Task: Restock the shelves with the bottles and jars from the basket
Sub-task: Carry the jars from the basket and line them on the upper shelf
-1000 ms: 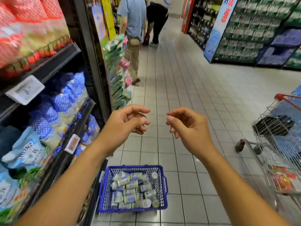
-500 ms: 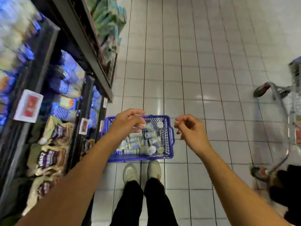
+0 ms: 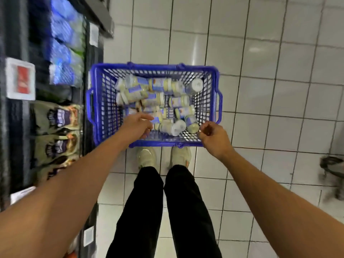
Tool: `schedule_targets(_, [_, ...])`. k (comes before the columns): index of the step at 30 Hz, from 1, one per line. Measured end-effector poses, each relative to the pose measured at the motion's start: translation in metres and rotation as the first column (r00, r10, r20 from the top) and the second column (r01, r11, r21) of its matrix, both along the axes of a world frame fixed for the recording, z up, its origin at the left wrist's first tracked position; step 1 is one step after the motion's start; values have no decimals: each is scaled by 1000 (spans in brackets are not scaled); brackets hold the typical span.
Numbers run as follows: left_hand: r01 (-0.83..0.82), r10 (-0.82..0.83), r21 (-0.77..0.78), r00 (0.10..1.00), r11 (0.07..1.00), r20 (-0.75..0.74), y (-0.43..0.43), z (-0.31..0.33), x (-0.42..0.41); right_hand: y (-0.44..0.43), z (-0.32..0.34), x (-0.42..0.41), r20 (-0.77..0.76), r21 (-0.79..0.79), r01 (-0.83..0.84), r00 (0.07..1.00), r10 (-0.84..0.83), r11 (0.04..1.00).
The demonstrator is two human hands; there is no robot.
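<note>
Over blue basket (image 3: pixel 104 108) of jars (image 3: pixel 179 101): left hand (image 3: pixel 136 125) fingers slack, above jars; right hand (image 3: pixel 214 136) loosely curled, empty, at rim

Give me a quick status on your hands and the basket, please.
Left hand open, reaching in over the jars. Right hand loosely curled, empty, above near right corner of the blue basket. Jars jumbled in basket, none picked; nothing in the way.
</note>
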State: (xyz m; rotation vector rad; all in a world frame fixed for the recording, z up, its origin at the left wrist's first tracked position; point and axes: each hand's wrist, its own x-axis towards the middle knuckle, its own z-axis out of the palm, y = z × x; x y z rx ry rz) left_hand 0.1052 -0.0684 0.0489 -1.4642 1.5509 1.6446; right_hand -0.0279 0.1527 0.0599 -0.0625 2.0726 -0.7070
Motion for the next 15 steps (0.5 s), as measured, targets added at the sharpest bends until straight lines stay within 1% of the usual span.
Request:
schedule_targets(1, [61,-61,-22,998,998,11,1,-24,0,1,-22,0,-14,40,-56,998,56,998])
schedule_targets(3, [247,-245,-76,969,966,30,6,-69,-1,-1,-64,1,-26,115,-162,986,166,980])
schedule_targets(5, [419,-419,-109,908,901,29,14,-108,-3,-5,-100,1,-35,187,-271,959,282,944])
schedule_targets(6, [488,-489,-102,872,867,18,19,-125,-5,-8,-115,2,-30,236,-319,942,335,918])
schedule_targets(7, [568,-570,-94,822,817,15,23,-141,-7,-11,-130,2,-17,291,-358,925,379,887])
schedule_targets(9, [747,-748,-115,662,655,38,31,-166,-14,-17,-156,2,20,385,-397,906,423,833])
schedule_targets(10, [801,-805,-143,591,581,43,34,-178,-18,-19,-168,1,34,422,-399,904,425,814])
schedule_targets(13, [868,-882,-219,468,446,54,41,-211,-28,-24,-196,2,53,473,-409,897,438,781])
schedule_targets(15, [910,-928,-240,365,338,79,45,-227,-32,-27,-210,4,54,493,-419,889,454,763])
